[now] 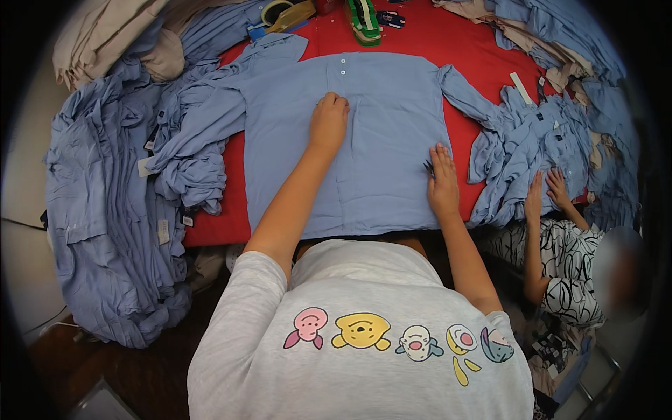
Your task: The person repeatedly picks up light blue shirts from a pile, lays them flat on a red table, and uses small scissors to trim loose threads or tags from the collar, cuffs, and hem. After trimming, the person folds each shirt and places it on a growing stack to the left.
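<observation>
A light blue shirt (pixel 392 105) lies spread on the red tabletop before me, its small buttons showing near the far edge. My left hand (pixel 329 120) rests near its middle, fingers curled together on the fabric beside the front placket. At the shirt's right edge, my right hand (pixel 443 183) presses on the cloth with its fingers stretched forward. Small dark points, apparently thread snips (pixel 428 168), stick out at its thumb side; the rest of that tool is hidden under the hand.
Blue garments (pixel 115 203) pile up on the left, beige ones (pixel 105 42) behind them. A green tape dispenser (pixel 363 22) and tape rolls (pixel 276 12) stand at the far edge. On the right, a co-worker's hands (pixel 546 192) touch a crumpled blue shirt (pixel 525 143) with tags.
</observation>
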The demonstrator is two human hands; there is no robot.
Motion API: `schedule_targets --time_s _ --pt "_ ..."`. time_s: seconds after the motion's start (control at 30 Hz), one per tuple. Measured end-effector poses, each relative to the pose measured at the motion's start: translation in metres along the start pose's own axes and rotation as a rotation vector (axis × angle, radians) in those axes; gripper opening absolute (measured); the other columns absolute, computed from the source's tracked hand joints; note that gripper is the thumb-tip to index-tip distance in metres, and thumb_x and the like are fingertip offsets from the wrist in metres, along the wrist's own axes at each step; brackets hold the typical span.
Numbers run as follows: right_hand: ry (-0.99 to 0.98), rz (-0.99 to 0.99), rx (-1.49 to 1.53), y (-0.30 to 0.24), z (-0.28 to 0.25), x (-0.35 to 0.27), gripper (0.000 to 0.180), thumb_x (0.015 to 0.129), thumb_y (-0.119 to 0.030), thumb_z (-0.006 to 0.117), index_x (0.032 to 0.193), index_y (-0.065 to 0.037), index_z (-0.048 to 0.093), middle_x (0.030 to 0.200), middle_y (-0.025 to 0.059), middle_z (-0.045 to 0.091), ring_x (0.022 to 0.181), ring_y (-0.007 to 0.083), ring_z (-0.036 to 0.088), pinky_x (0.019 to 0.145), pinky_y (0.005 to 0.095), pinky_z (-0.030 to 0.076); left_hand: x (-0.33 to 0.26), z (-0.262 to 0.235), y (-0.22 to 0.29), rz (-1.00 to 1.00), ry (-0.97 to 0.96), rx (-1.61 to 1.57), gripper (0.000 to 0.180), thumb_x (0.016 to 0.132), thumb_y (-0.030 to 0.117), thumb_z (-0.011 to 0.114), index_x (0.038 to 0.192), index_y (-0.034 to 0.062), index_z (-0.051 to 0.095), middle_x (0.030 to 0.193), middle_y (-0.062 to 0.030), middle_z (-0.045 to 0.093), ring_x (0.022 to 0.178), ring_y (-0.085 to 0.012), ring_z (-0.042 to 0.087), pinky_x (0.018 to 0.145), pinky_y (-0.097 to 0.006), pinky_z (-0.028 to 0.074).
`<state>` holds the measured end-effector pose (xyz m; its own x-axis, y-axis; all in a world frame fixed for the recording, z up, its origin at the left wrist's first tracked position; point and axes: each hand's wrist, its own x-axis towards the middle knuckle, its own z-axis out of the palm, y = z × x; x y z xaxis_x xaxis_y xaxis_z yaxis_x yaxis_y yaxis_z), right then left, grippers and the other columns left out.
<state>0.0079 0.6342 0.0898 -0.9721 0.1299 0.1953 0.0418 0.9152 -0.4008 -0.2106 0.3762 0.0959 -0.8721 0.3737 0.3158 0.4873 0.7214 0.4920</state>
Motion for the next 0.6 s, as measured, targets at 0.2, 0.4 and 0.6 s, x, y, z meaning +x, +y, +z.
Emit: schedule_targets --time_s 0.2,0.4,0.6 --pt "0.017 -0.004 0.02 -0.002 -0.002 -0.001 0.068 0.088 0.006 0.053 0.154 -0.008 0.044 0.163 0.0134 0.038 0.153 0.0311 0.033 0.125 0.0464 0.025 -0.001 -0.02 -0.031 -0.323 0.11 -0.243 0.013 0.097 0.013 0.064 0.101 0.0017 0.069 0.103 -0.012 0.069 0.093 -0.0283 0.067 0.081 -0.04 0.054" --pt "0.028 -0.013 0.022 0.002 0.005 0.0 0.07 0.085 0.006 0.054 0.153 -0.008 0.045 0.162 0.0137 0.04 0.152 0.0315 0.034 0.126 0.0462 0.025 -0.072 -0.161 -0.075 -0.507 -0.109 -1.637 0.023 0.099 0.024 0.07 0.116 0.0087 0.067 0.1 -0.0014 0.066 0.091 -0.0132 0.063 0.093 -0.03 0.046" --pt "0.051 -0.014 0.008 0.0 0.004 -0.001 0.065 0.09 0.005 0.054 0.153 -0.009 0.046 0.162 0.0135 0.04 0.152 0.0298 0.035 0.123 0.0459 0.027 -0.173 -0.222 -0.107 0.054 0.266 -2.315 0.029 0.097 0.027 0.072 0.122 0.0111 0.067 0.113 -0.0005 0.069 0.103 -0.0155 0.063 0.099 -0.035 0.044"
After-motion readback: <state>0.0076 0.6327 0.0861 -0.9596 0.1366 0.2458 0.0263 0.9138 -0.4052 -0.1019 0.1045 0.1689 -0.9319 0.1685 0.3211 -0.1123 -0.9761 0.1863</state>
